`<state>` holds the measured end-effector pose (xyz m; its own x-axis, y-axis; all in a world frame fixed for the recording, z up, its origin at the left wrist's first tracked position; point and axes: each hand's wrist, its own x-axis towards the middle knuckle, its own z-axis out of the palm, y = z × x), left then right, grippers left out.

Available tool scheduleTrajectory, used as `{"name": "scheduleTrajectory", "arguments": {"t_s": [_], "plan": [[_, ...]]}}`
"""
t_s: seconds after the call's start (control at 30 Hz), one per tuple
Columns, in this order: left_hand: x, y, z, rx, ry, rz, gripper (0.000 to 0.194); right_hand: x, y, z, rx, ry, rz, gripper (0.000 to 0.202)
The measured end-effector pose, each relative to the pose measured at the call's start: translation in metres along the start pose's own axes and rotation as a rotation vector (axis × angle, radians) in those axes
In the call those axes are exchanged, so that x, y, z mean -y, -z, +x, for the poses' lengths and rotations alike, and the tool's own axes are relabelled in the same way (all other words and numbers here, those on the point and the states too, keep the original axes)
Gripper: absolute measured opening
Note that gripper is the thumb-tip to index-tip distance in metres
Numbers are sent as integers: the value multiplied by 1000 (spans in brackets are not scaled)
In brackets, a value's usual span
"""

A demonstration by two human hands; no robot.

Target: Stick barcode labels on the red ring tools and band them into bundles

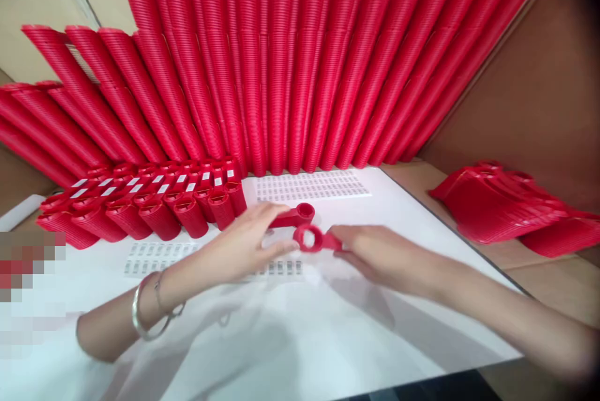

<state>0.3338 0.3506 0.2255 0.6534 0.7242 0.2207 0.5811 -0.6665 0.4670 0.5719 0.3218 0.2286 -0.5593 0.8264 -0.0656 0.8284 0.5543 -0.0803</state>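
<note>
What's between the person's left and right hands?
In the head view, one ring-ended red plastic piece, held by the left hand, and a second such piece, held by the right hand.

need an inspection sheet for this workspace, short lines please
Surface: white tabletop, with printed label sheets on it
Job's things: rear ring-ended red part and front ring-ended red part, both held
Clutter: short red stacks with white labels at left; curved red stacks at right
Grips: left grip holds the rear part; right grip the front one
Cables: nothing seen
Surroundings: tall red stacks behind; brown panel at right
</note>
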Motion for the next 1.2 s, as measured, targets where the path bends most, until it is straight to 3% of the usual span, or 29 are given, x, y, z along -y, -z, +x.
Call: {"name": "scheduleTrajectory", "arguments": {"t_s": [0.07, 0.13, 0.2, 0.3, 0.43, 0.57, 0.67, 0.77, 0.9, 0.97, 1.13, 1.2], "plan": [[18, 1, 16, -41, -7, 263, 40, -35, 8, 4, -7, -117, 152, 17], [33, -1, 29, 67, 60, 381, 28, -68, 7, 12, 48, -261, 180, 22], [42, -3, 36, 151, 106, 388, 11, -94, -1, 23, 83, -303, 203, 17], [49, -4, 41, 184, 139, 359, 10, -118, -17, 38, 95, -306, 206, 14], [53, -3, 44, 204, 175, 323, 12, -130, -26, 42, 106, -294, 221, 13], [56, -1, 47, 218, 188, 289, 11, -123, -11, 35, 41, -301, 219, 39], [57, -2, 48, 221, 180, 255, 11, -93, 7, 42, -82, -220, 225, 56], [60, -3, 48, 216, 168, 230, 11, -49, 14, 68, -145, 14, 233, 44], [64, -5, 44, 182, 157, 217, 5, -9, 4, 109, 27, 113, 156, 16], [66, -4, 39, 157, 147, 204, 8, -6, -2, 120, 69, 116, 176, 10], [67, -5, 17, 95, 147, 135, 49, -19, -6, 121, 85, 126, 274, 7], [70, -8, 8, 53, 160, 61, 57, -23, -6, 120, 63, 134, 305, 8]]}}
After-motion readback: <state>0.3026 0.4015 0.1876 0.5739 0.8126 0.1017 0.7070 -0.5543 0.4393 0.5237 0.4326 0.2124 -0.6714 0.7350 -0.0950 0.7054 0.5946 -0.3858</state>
